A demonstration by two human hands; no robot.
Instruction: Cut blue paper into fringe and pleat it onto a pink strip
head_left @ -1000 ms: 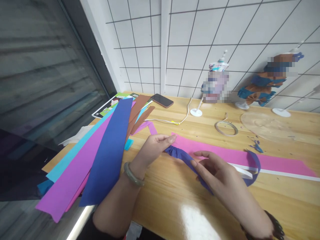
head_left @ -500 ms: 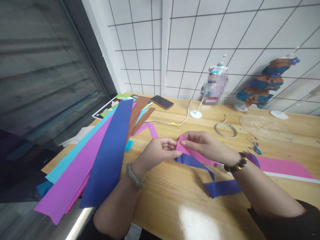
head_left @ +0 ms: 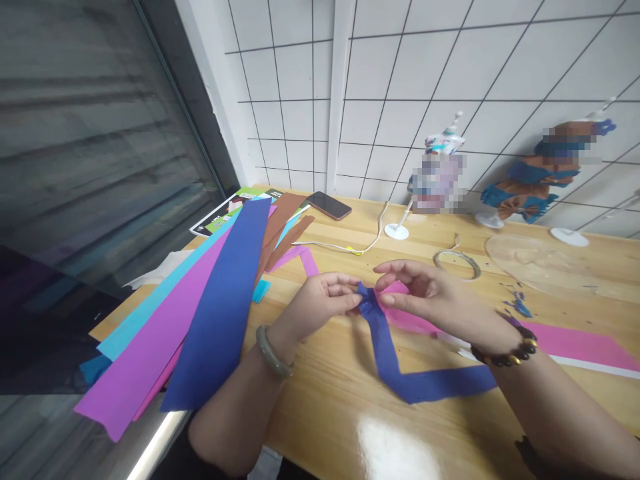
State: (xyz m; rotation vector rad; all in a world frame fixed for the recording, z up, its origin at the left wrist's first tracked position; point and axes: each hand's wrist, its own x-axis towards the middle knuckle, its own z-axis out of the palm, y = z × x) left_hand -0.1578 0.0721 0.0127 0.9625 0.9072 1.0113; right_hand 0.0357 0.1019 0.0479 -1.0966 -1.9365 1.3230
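In the head view, my left hand (head_left: 325, 300) pinches the gathered end of a dark blue crepe paper strip (head_left: 384, 347) between thumb and fingers. The blue strip hangs from there, bends on the table and runs right, under my right forearm. Just right of the pinch, my right hand (head_left: 415, 288) has its thumb and fingers apart, the thumb close to the blue folds. A pink strip (head_left: 407, 319) lies behind and below this hand; whether its end is also in the left pinch is hidden.
Long blue (head_left: 220, 300), purple and light blue paper sheets overhang the table's left edge. A phone (head_left: 329, 205), a white cord (head_left: 345, 248), a tape ring (head_left: 457, 265) and blue scraps (head_left: 520, 305) lie on the table (head_left: 320, 393). Small dress stands (head_left: 397, 231) stand by the wall.
The right hand has let go of the pink paper and opened, moving slightly right. The blue gathers now show on top at the left fingertips, and the blue strip hangs more spread out.
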